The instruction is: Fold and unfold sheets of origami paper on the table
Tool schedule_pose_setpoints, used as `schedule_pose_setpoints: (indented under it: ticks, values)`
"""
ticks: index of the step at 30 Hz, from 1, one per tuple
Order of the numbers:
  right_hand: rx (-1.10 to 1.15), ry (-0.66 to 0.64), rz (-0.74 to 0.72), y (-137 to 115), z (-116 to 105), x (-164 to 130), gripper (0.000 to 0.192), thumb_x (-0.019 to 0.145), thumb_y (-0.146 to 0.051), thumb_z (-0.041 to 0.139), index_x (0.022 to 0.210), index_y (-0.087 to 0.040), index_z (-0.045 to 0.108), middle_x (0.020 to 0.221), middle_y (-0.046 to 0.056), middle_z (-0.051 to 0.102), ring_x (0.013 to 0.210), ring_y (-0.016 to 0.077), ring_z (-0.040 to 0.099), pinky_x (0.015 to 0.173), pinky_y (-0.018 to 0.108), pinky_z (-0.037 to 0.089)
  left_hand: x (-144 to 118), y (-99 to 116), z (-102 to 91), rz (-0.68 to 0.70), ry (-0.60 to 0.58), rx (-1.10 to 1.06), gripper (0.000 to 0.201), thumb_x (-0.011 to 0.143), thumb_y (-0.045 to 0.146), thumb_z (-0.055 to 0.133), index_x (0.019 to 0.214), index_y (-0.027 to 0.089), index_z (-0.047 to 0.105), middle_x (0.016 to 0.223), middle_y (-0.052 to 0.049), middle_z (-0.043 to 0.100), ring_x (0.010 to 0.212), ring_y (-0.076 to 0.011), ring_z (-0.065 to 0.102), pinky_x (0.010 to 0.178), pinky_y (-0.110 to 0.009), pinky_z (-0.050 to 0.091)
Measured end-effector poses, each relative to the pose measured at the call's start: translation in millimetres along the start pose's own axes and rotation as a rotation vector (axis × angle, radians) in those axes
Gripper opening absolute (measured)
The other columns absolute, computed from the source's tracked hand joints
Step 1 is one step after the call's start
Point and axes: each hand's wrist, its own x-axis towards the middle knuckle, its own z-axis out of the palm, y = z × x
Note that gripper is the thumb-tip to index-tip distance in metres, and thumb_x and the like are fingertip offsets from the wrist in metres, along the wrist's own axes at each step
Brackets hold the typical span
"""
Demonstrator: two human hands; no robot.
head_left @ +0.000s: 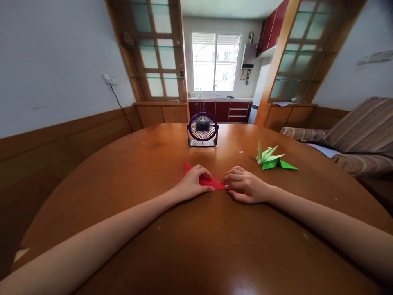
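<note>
A red sheet of paper (206,180), folded into a triangle, lies flat on the round wooden table (153,164) in front of me. My left hand (193,183) rests on top of it with the fingers curled, pressing its left part down. My right hand (245,185) touches the paper's right tip with its fingertips. Most of the red paper is hidden under my left hand.
A folded green paper crane (272,159) sits on the table to the right of my hands. A small purple desk fan (202,130) stands at the far middle of the table. A striped sofa (362,135) is at the right; a kitchen lies beyond.
</note>
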Motion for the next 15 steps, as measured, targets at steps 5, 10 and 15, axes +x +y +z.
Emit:
schedule_pose_setpoints:
  ticks: [5,10,15]
  values:
    - [0.08,-0.05,-0.002,3,1,-1,0.019,0.088,-0.017,0.051,0.104,-0.016,0.062,0.113,0.011,0.066,0.112,0.0224,0.057,0.099,0.043,0.044,-7,4,-10.6,-0.02,0.176,0.18,0.011,0.085,0.027,0.06,0.087,0.018,0.064,0.098,-0.006,0.057,0.097,-0.0213,0.056,0.091,-0.039,0.045]
    - [0.065,-0.063,-0.008,2,0,1,0.02,0.088,-0.017,0.05,0.105,-0.016,0.062,0.114,0.011,0.067,0.112,0.0224,0.058,0.101,0.043,0.044,-8,-26,-43.7,-0.131,0.343,0.374,0.017,0.083,0.026,0.057,0.096,0.016,0.063,0.106,-0.009,0.057,0.101,-0.0246,0.057,0.092,-0.042,0.046]
    - [-0.011,-0.074,-0.034,-2,-1,3,0.023,0.088,-0.015,0.046,0.106,-0.016,0.062,0.11,0.011,0.069,0.108,0.0217,0.059,0.1,0.045,0.044,-9,-52,-60.7,-0.157,0.226,0.508,0.026,0.085,0.033,0.053,0.1,0.017,0.066,0.107,-0.009,0.066,0.104,-0.0263,0.06,0.095,-0.043,0.046]
